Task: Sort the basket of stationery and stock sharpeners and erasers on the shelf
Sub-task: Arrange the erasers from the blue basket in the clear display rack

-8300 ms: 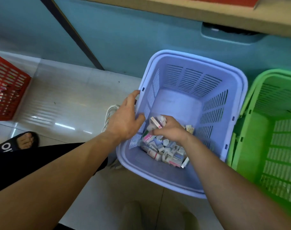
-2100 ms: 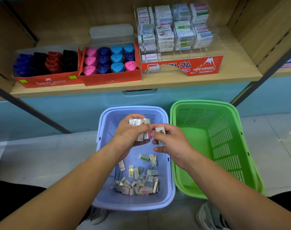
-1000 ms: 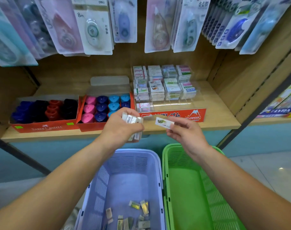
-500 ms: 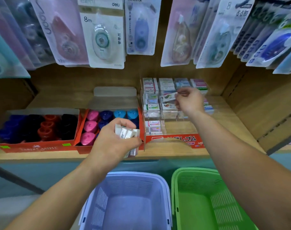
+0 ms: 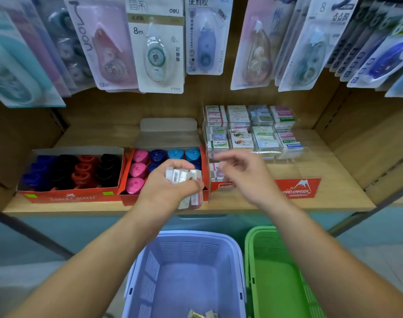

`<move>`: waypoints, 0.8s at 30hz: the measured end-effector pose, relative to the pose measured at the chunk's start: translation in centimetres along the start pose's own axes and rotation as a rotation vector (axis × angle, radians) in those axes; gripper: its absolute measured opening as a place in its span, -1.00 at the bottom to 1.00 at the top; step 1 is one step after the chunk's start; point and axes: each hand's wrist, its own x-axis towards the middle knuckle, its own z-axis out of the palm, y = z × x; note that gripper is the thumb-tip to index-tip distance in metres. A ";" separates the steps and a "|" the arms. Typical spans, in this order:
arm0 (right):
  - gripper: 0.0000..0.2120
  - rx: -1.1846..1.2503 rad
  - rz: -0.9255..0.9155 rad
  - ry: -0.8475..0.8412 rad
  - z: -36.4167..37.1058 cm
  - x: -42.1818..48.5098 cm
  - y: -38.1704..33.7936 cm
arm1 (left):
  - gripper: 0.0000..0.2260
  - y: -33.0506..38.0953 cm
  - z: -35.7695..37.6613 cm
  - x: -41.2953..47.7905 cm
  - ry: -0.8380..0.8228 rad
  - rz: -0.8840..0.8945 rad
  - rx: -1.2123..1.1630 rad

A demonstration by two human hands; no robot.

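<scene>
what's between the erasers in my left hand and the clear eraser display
Only the person's own right hand, which hovers in front of the clear eraser display, at its lower front. The erasers in the left hand sit just left of its side wall; nothing else visible blocks the upper tiers.

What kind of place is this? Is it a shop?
Most likely a stationery shop: correction tape packs hang in rows above a shelf holding display boxes of sharpeners and a rack of erasers.
</scene>
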 end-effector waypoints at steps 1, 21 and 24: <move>-0.76 0.083 0.007 -0.079 1.0 -1.9 -0.5 | -0.75 0.0 0.1 -0.1 -0.007 -0.013 -0.028; -0.68 0.676 0.231 0.122 0.9 -6.7 0.3 | -0.70 -1.1 2.4 -1.2 -0.024 -0.064 -0.073; -0.75 0.609 0.251 0.221 -2.1 -5.2 2.0 | -0.69 -1.3 3.1 -0.4 -0.026 -0.075 -0.079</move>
